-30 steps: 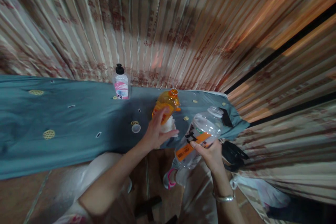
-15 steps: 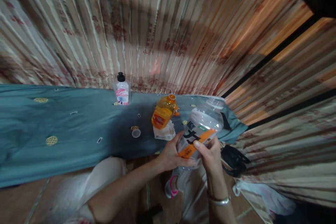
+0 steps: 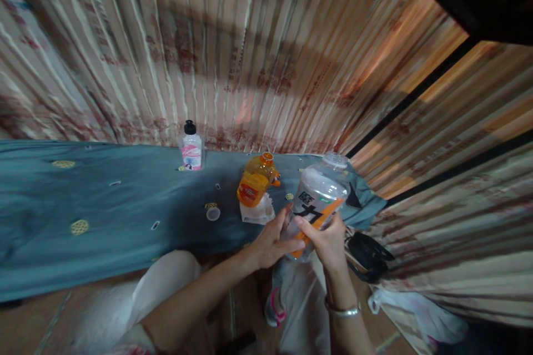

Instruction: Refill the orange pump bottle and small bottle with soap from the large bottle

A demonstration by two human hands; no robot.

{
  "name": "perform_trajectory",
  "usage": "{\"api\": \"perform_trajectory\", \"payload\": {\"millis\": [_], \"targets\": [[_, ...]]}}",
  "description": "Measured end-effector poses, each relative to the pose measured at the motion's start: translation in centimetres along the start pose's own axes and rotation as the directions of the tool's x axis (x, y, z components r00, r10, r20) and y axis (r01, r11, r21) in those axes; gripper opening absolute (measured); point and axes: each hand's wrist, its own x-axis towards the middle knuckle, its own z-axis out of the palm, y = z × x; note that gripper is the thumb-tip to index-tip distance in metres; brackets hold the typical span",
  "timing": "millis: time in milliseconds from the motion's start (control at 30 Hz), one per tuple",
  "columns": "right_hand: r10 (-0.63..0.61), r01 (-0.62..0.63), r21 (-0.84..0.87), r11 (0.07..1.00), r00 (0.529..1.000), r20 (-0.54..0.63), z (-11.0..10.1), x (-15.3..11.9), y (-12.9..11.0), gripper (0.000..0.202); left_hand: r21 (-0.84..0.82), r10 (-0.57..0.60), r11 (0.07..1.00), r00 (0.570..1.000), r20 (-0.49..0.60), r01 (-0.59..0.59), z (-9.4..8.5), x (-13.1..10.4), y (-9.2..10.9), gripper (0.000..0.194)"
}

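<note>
Left hand (image 3: 270,243) and right hand (image 3: 328,237), at the near edge of a teal cloth-covered surface (image 3: 116,219), both wrapped around a large, tilted clear plastic bottle (image 3: 318,197) with an orange-and-black label.
Done, by appearance: bottle gripped, mouth uncapped. Untouched: an amber plastic bottle (image 3: 253,182), standing uncapped; a pink-labelled, black-topped bottle (image 3: 192,154), capped; a small round translucent disc (image 3: 213,214).

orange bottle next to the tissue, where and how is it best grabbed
Probably round the middle of the orange bottle, left hand coming from its left once off the clear bottle: the body is broad and stands mouth up, tissue lies in front, and a small orange thing sits at its right. Keep it upright and squeeze lightly, as the mouth looks uncapped.
</note>
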Motion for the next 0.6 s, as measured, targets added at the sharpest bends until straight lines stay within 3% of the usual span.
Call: {"api": "perform_trajectory", "payload": {"millis": [167,267,367,400,500,600], "targets": [[0.03,-0.03,0.001,1.0,0.998,0.051,-0.8,1.1,-0.3,0.055,0.297,0.168,0.948,0.973,-0.158,-0.115,-2.8,0.8,1.2,0.034],[0.036,-0.03,-0.057,0.998,0.993,0.11,-1.1,2.0,-0.7,0.054,0.469,0.243,0.879,0.929,-0.279,-0.089,-5.2,1.4,1.2,0.03],[0.011,0.018,-0.148,0.989,0.982,0.187,-1.2,3.0,-0.7,0.052,0.603,0.368,0.798,0.806,-0.463,-0.018,-7.2,2.1,-0.2,0.071],[0.004,0.035,-0.177,0.984,0.977,0.213,-1.3,3.3,-0.6,0.051,0.621,0.369,0.783,0.79,-0.49,0.019,-7.6,2.4,-1.0,0.084],[-0.006,0.082,-0.258,0.963,0.959,0.282,-1.5,4.3,-0.1,0.05,0.578,0.28,0.807,0.783,-0.556,0.122,-8.1,3.3,-3.6,0.11],[-0.019,0.144,-0.324,0.935,0.933,0.36,-1.6,5.4,0.7,0.055,0.504,0.187,0.846,0.787,-0.588,0.175,-8.1,4.4,-5.8,0.121]]}}
